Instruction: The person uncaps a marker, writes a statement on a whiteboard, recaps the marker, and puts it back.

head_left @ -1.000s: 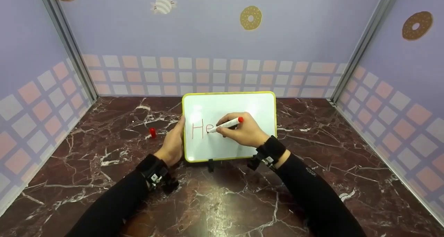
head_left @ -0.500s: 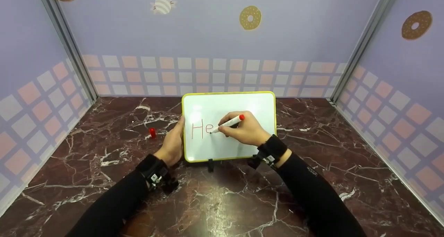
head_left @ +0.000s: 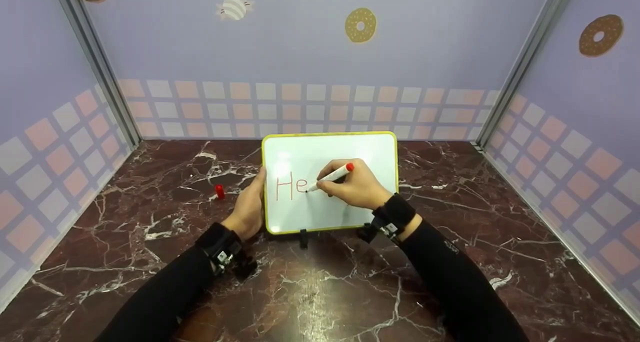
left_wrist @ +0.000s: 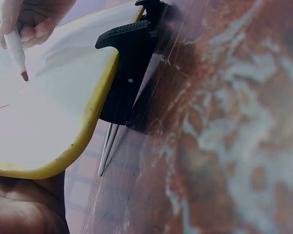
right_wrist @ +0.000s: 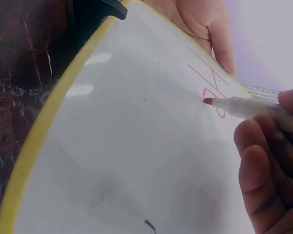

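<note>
A whiteboard (head_left: pixel 325 147) with a yellow rim leans back on a black stand (left_wrist: pixel 129 63). At its left edge my left hand (head_left: pixel 248 207) holds the board, palm against the rim; the fingers behind it are hidden. Between thumb and fingers my right hand (head_left: pixel 357 186) pinches a white marker (head_left: pixel 332 176) with a red end. The dark red tip (right_wrist: pixel 208 101) is at the board's surface, by the foot of the "e". Red letters (head_left: pixel 291 186) reading "He" stand on the left half of the board.
A red marker cap (head_left: pixel 220 191) is on the dark marble tabletop (head_left: pixel 165 272), left of my left hand. Patterned wall panels (head_left: pixel 300 47) enclose the back and both sides. Each wrist wears a black strap with a camera (head_left: pixel 225 252).
My right hand has slid slightly right and up with the marker, its tip moving along the lower end of the "e", whose tail is now longer. My left hand stays put.
</note>
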Demonstrator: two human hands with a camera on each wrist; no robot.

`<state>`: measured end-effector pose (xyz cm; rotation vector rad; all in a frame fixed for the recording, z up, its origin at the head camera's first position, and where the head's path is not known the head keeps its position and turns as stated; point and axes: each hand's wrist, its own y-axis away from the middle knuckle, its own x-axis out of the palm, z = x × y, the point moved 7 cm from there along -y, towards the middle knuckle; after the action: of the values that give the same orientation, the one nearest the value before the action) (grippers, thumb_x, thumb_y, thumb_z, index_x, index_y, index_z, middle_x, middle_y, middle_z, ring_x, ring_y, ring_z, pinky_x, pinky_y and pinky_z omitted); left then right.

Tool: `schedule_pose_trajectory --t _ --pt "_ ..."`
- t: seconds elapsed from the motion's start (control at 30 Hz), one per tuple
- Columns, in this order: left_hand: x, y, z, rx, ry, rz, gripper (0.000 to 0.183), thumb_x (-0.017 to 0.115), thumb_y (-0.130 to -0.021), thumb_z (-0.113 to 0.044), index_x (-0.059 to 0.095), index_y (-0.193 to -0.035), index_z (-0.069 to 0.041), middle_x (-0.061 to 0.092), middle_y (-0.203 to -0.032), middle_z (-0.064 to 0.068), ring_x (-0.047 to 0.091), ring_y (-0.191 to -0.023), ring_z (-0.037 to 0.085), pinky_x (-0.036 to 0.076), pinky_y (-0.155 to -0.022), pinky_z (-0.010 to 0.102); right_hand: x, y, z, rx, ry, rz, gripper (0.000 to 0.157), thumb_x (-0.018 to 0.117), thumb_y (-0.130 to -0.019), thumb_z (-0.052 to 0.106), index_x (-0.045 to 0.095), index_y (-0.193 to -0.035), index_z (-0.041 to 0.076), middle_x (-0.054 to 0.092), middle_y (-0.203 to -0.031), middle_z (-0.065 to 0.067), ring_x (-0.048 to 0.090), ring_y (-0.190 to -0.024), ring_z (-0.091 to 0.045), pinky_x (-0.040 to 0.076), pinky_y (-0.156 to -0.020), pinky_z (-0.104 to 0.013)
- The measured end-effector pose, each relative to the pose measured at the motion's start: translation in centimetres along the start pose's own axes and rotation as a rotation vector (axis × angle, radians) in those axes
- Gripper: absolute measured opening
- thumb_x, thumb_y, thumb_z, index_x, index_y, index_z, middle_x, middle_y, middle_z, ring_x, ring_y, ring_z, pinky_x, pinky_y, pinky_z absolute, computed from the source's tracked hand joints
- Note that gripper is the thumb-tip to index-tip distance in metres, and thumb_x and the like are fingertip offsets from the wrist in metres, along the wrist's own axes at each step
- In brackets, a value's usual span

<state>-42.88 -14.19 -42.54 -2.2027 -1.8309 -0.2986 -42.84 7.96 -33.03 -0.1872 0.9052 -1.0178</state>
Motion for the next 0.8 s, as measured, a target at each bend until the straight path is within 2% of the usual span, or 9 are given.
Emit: schedule_pose_trajectory --t 0.33,0.57,0.8 --pt "0.1 -0.1 -0.1 0.001 -0.008 0.000 0.067 0.034 -0.119 -0.060 0.049 -0.167 -0.015 0.071 -0.137 0.017 0.072 -0.118 0.033 0.060 -0.100 0.048 -0.9 0.1 0.3 -0.034 0.007 -0.026 0.005 0.078 -0.097 0.005 0.083 -0.099 0.006 0.076 -0.075 0.002 0.068 -0.063 -0.014 0.050 -0.056 -0.024" --pt "0.0 -0.1 -0.1 -0.007 -0.001 0.003 0.066 0.035 -0.119 -0.060 0.051 -0.165 -0.016 0.072 -0.137 0.019 0.073 -0.117 0.035 0.061 -0.099 0.050 -1.5 0.1 0.4 -0.074 0.003 -0.062 0.005 0.079 -0.098 0.004 0.083 -0.100 0.002 0.078 -0.078 -0.001 0.070 -0.063 -0.014 0.054 -0.055 -0.023" --pt "-0.1 0.0 -0.1 0.009 -0.023 -0.004 0.067 0.034 -0.120 -0.060 0.050 -0.166 -0.015 0.071 -0.140 0.018 0.072 -0.119 0.034 0.060 -0.099 0.048 -2.0 0.1 0.4 -0.091 -0.019 -0.104 0.003 0.081 -0.098 0.004 0.083 -0.100 0.002 0.078 -0.079 -0.004 0.071 -0.061 -0.020 0.055 -0.054 -0.023"
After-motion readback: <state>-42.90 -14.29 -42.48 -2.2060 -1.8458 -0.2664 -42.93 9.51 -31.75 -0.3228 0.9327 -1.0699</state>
